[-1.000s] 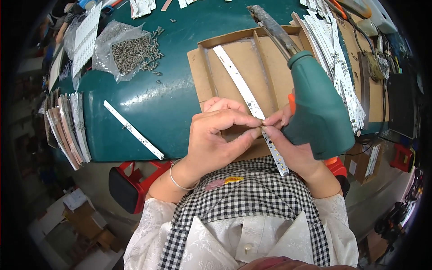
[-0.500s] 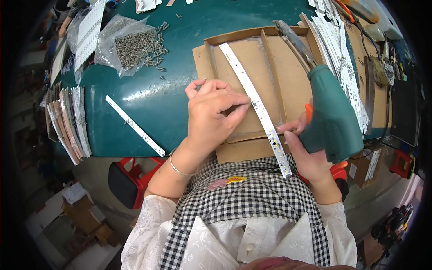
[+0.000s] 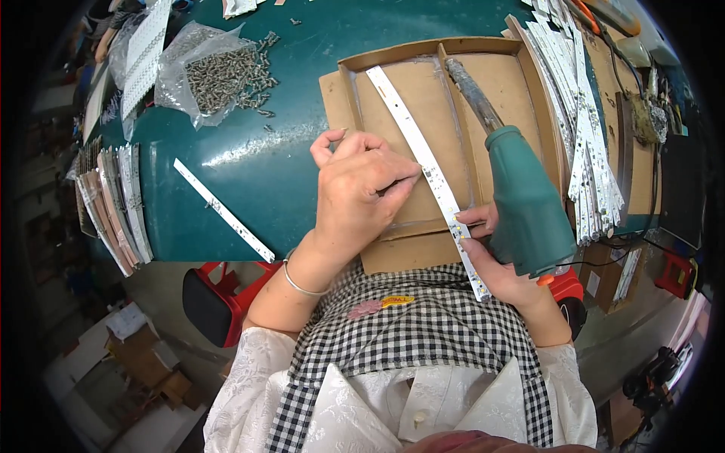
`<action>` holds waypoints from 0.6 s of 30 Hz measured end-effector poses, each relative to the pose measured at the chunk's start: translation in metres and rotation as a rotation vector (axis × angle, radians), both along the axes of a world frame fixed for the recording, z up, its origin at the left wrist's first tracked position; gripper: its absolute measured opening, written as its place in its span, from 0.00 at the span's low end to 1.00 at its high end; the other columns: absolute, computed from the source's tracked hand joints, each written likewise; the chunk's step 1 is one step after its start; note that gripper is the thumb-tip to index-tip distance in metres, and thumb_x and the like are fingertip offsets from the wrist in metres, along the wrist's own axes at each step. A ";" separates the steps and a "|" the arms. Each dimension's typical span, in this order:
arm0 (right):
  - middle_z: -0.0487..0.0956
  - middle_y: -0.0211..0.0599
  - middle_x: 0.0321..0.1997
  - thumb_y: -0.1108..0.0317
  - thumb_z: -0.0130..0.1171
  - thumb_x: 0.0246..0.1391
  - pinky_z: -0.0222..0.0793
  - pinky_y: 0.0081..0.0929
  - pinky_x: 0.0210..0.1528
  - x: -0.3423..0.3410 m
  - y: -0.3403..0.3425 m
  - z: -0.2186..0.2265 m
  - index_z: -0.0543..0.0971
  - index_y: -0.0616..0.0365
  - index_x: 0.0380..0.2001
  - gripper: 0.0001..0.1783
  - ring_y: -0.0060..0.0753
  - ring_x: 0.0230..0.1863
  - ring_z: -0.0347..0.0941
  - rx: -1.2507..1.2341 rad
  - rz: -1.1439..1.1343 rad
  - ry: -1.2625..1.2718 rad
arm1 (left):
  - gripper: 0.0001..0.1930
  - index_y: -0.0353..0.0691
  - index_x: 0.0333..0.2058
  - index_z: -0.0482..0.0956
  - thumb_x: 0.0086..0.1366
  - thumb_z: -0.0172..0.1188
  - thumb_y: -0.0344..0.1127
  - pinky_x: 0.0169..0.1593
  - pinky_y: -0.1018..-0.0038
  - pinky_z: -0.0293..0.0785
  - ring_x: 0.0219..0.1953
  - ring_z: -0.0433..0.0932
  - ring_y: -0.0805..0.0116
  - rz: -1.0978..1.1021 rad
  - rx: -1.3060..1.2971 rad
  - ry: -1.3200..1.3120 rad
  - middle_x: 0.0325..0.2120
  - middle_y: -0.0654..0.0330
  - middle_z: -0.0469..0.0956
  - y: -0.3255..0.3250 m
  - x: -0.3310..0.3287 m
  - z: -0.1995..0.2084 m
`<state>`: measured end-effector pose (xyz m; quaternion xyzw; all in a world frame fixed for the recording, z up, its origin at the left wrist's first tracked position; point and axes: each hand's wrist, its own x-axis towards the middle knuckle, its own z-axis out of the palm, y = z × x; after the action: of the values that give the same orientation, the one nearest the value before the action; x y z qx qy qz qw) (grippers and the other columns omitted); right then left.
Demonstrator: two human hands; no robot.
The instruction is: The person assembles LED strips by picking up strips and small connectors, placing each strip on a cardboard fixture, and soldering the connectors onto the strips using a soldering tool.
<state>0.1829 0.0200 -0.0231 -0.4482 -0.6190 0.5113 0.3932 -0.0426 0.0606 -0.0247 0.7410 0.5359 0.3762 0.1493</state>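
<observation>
A white LED strip board slants across a shallow cardboard tray, its near end reaching over my checked apron. My left hand pinches the strip's left edge near its middle with thumb and index finger. Between its curled outer fingers shows a small metal piece, too small to name. My right hand is wrapped round a green soldering gun, mostly hidden by its body. Its thumb and a fingertip touch the strip's lower part. The gun's dark barrel points up over the tray, apart from the strip.
Small metal parts spill from a plastic bag at the far left. A shorter strip lies left of my hand. Stacked boards stand at the table's left edge, and a pile of white strips lies right of the tray.
The soldering gun has shifted left and its barrel has swung over the tray. My right thumb and finger have come onto the strip. My left hand stays nearly still.
</observation>
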 end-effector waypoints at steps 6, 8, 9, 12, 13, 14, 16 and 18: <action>0.81 0.42 0.43 0.84 0.60 0.50 0.76 0.26 0.44 -0.003 -0.001 0.003 0.69 0.67 0.53 0.25 0.32 0.45 0.79 -0.073 0.011 0.114 | 0.08 0.48 0.24 0.84 0.44 0.71 0.27 0.51 0.60 0.57 0.32 0.76 0.73 -0.002 -0.001 -0.016 0.20 0.71 0.78 0.000 0.002 0.000; 0.79 0.44 0.44 0.85 0.57 0.51 0.74 0.24 0.44 0.003 0.001 -0.002 0.61 0.64 0.59 0.32 0.28 0.43 0.77 -0.021 0.101 0.064 | 0.08 0.47 0.24 0.84 0.44 0.72 0.27 0.51 0.60 0.58 0.32 0.76 0.72 0.005 -0.029 -0.070 0.20 0.71 0.78 -0.001 0.002 -0.001; 0.77 0.46 0.46 0.87 0.55 0.51 0.73 0.23 0.44 0.005 0.002 -0.003 0.54 0.62 0.66 0.39 0.24 0.42 0.75 0.032 0.192 0.013 | 0.08 0.47 0.24 0.84 0.44 0.72 0.27 0.51 0.60 0.58 0.32 0.76 0.72 0.004 -0.030 -0.069 0.20 0.71 0.78 -0.001 0.002 0.000; 0.77 0.46 0.47 0.86 0.53 0.52 0.72 0.21 0.43 0.006 0.003 -0.002 0.54 0.62 0.66 0.38 0.22 0.40 0.74 0.009 0.203 0.000 | 0.08 0.47 0.24 0.84 0.44 0.72 0.27 0.51 0.60 0.58 0.32 0.76 0.72 -0.005 -0.012 -0.035 0.21 0.70 0.78 0.000 0.002 -0.001; 0.77 0.46 0.47 0.86 0.53 0.52 0.72 0.21 0.43 0.007 0.003 -0.002 0.54 0.62 0.66 0.38 0.22 0.40 0.74 0.008 0.199 0.001 | 0.08 0.47 0.24 0.84 0.44 0.71 0.27 0.51 0.59 0.58 0.32 0.76 0.72 -0.013 0.012 0.009 0.21 0.70 0.78 0.001 0.002 0.000; 0.78 0.45 0.46 0.86 0.53 0.52 0.71 0.21 0.43 0.007 0.004 -0.001 0.54 0.62 0.66 0.38 0.22 0.40 0.74 0.026 0.209 -0.034 | 0.08 0.47 0.24 0.84 0.44 0.71 0.27 0.51 0.58 0.58 0.32 0.76 0.71 -0.020 0.035 0.052 0.21 0.70 0.78 0.002 0.003 0.001; 0.78 0.45 0.46 0.86 0.53 0.52 0.71 0.21 0.43 0.007 0.004 0.000 0.54 0.63 0.66 0.38 0.22 0.40 0.74 0.042 0.215 -0.069 | 0.08 0.47 0.24 0.83 0.44 0.71 0.27 0.51 0.58 0.57 0.32 0.76 0.71 -0.035 0.052 0.098 0.21 0.71 0.78 0.003 0.003 0.004; 0.79 0.44 0.44 0.86 0.52 0.52 0.70 0.21 0.43 0.004 0.002 0.001 0.55 0.63 0.65 0.37 0.21 0.39 0.73 -0.099 0.182 -0.012 | 0.08 0.47 0.24 0.83 0.44 0.71 0.27 0.52 0.57 0.57 0.32 0.76 0.71 -0.052 0.069 0.142 0.21 0.71 0.78 0.003 0.004 0.006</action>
<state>0.1871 0.0223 -0.0217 -0.4119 -0.6334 0.5722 0.3188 -0.0382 0.0641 -0.0183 0.7843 0.5124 0.3367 0.0949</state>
